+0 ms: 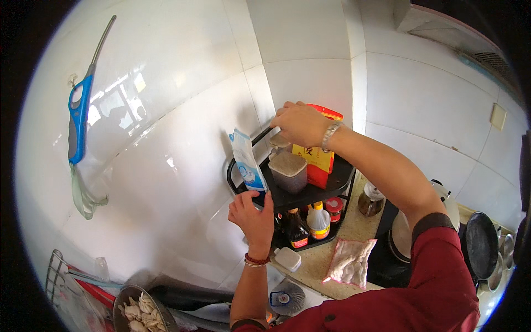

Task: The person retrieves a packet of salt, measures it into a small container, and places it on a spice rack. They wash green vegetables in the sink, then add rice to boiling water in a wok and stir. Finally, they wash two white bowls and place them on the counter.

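Observation:
A black two-tier corner rack (298,203) stands on the counter before me. On its upper tier a white-and-blue packet (247,159) leans towards the wall, its lower end between the thumb and fingers of my left hand (253,218). Beside it sits a lidded, dark-filled container (288,171). My right hand (305,122) reaches over the back of that tier, fingers bent down above a second container (279,140). What those fingertips touch is hidden. A red-and-yellow packet (319,168) stands upright under my right wrist, partly covered by it.
The lower tier holds a dark sauce bottle (297,230), a yellow-capped bottle (318,222) and a red-lidded jar (334,207). A folded cloth (350,262), a small white box (288,259) and a glass jar (370,200) lie nearby. A blue gas lighter (81,116) hangs on the wall.

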A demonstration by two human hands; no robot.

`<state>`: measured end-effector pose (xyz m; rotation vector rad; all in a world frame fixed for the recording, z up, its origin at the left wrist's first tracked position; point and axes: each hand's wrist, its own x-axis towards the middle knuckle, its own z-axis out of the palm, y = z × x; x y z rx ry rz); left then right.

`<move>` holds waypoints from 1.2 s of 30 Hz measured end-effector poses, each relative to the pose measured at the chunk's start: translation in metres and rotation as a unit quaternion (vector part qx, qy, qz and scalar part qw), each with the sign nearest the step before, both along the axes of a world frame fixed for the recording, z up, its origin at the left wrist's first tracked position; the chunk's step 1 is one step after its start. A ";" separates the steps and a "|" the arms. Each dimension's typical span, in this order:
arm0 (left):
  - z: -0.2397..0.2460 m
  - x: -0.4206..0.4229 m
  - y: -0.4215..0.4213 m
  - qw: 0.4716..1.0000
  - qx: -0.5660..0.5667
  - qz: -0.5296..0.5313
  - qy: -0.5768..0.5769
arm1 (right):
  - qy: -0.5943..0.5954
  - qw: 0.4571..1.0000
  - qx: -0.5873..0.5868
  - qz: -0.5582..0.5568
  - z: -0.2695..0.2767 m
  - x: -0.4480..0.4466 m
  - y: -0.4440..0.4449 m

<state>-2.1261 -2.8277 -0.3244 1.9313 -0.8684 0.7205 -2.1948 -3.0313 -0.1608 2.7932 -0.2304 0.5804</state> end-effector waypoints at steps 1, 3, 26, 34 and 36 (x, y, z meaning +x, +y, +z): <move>-0.001 -0.001 0.000 1.000 -0.002 -0.004 0.000 | 0.052 0.998 -0.033 -0.026 0.001 0.010 -0.001; -0.002 -0.003 0.001 1.000 -0.005 -0.012 0.003 | 0.145 0.983 -0.098 -0.061 -0.003 0.028 -0.004; -0.011 -0.010 0.011 0.995 -0.030 -0.075 -0.054 | 0.172 0.984 -0.026 -0.040 -0.006 0.037 -0.035; -0.008 -0.013 0.012 0.995 -0.029 -0.070 -0.063 | 0.109 0.989 0.100 0.005 0.028 0.006 -0.041; -0.008 -0.015 0.010 0.994 -0.032 -0.070 -0.074 | 0.110 0.987 0.117 0.004 0.034 0.001 -0.040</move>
